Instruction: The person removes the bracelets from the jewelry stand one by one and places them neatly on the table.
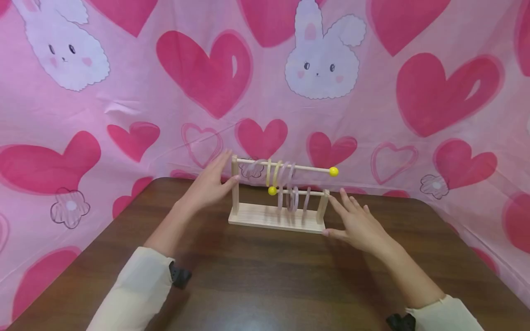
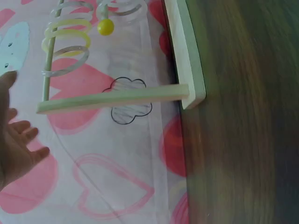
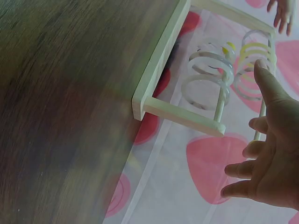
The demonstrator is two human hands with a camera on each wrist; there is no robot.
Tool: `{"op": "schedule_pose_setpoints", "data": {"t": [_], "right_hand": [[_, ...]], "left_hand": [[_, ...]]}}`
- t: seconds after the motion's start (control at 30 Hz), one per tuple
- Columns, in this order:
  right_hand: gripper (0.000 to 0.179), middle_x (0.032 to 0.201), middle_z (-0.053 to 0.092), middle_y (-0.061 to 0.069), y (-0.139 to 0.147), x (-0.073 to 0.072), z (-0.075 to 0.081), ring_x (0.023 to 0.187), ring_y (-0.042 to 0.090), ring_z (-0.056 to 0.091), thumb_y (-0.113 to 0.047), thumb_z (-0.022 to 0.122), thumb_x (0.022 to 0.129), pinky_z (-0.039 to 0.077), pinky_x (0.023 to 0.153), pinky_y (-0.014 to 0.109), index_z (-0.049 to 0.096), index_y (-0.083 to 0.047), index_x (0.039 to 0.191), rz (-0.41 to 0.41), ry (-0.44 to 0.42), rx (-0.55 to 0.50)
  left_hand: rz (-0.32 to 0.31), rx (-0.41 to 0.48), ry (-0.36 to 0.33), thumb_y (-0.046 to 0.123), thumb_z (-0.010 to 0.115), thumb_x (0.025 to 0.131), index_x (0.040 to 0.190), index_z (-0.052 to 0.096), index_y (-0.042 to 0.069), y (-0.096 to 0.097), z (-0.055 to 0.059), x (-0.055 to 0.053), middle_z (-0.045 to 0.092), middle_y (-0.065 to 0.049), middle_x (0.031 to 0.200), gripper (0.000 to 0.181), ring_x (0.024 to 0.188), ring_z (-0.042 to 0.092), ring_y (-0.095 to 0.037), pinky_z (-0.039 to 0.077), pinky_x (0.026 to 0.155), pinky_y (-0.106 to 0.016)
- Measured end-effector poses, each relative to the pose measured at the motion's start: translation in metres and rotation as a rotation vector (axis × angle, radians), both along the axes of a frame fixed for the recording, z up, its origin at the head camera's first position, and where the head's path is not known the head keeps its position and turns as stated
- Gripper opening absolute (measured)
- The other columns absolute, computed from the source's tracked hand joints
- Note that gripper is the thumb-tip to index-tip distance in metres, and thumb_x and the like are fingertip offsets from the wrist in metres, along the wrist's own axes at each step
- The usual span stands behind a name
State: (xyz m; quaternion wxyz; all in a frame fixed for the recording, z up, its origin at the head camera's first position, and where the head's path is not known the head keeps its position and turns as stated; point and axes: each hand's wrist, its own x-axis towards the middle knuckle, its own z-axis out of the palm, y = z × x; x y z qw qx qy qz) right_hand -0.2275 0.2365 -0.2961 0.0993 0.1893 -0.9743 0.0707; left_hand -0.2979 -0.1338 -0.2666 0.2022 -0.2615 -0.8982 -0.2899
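A pale wooden bangle stand (image 1: 273,219) stands upright on the table, with two rods at different heights. On the upper rod (image 1: 312,168) hang two yellow bangles (image 1: 268,174) among translucent lilac ones. Several translucent bangles (image 1: 296,200) hang from the lower rod. Each rod ends in a yellow ball (image 1: 333,172). Beside the left post, my left hand (image 1: 209,185) has its fingers extended and holds nothing. My right hand (image 1: 361,225) is spread by the right post, thumb near the base's corner. Both wrist views show a gap between hand and stand.
The brown wooden table (image 1: 265,280) extends in front of the stand. Right behind its back edge hangs a pink cloth (image 1: 265,105) printed with hearts and rabbits. A black strap (image 1: 180,276) sits at my left sleeve, another (image 1: 400,322) at the right.
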Motion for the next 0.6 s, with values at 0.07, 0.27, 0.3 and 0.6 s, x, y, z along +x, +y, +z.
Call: {"op": "schedule_pose_setpoints", "data": {"t": [0.07, 0.27, 0.3, 0.6], "right_hand": [[0.090, 0.148, 0.010, 0.027, -0.001, 0.000, -0.001, 0.128, 0.051, 0.021, -0.052, 0.066, 0.078, 0.019, 0.094, 0.068, 0.026, -0.007, 0.145, 0.003, 0.004, 0.001], [0.091, 0.148, 0.011, 0.027, -0.005, 0.000, -0.002, 0.128, 0.050, 0.023, -0.051, 0.067, 0.078, 0.020, 0.094, 0.068, 0.025, -0.008, 0.146, 0.016, 0.029, 0.002], [0.091, 0.148, 0.011, 0.027, -0.005, 0.000, -0.003, 0.128, 0.049, 0.023, -0.051, 0.068, 0.077, 0.021, 0.094, 0.068, 0.025, -0.008, 0.146, 0.019, 0.034, -0.001], [0.085, 0.149, 0.019, 0.020, -0.011, -0.003, -0.004, 0.130, 0.037, 0.031, -0.048, 0.067, 0.079, 0.023, 0.096, 0.064, 0.032, -0.005, 0.143, 0.067, 0.136, -0.016]], "left_hand": [[-0.027, 0.098, -0.008, 0.029, 0.056, 0.092, 0.145, 0.023, 0.004, 0.004, 0.003, -0.004, 0.023, -0.015, 0.148, 0.068, 0.136, 0.018, -0.028, 0.016, 0.108, -0.045], [-0.084, 0.381, -0.041, 0.020, 0.052, 0.094, 0.143, 0.032, 0.005, 0.013, 0.011, -0.016, 0.032, -0.015, 0.145, 0.054, 0.134, 0.025, -0.027, 0.021, 0.107, -0.043], [-0.090, 0.414, -0.050, 0.019, 0.051, 0.095, 0.142, 0.033, 0.004, 0.014, 0.012, -0.019, 0.033, -0.015, 0.144, 0.053, 0.133, 0.026, -0.027, 0.021, 0.107, -0.043], [-0.107, 0.669, -0.214, 0.013, 0.044, 0.098, 0.137, 0.038, -0.003, 0.020, 0.008, -0.036, 0.041, -0.019, 0.138, 0.043, 0.128, 0.036, -0.027, 0.026, 0.105, -0.033]]}}
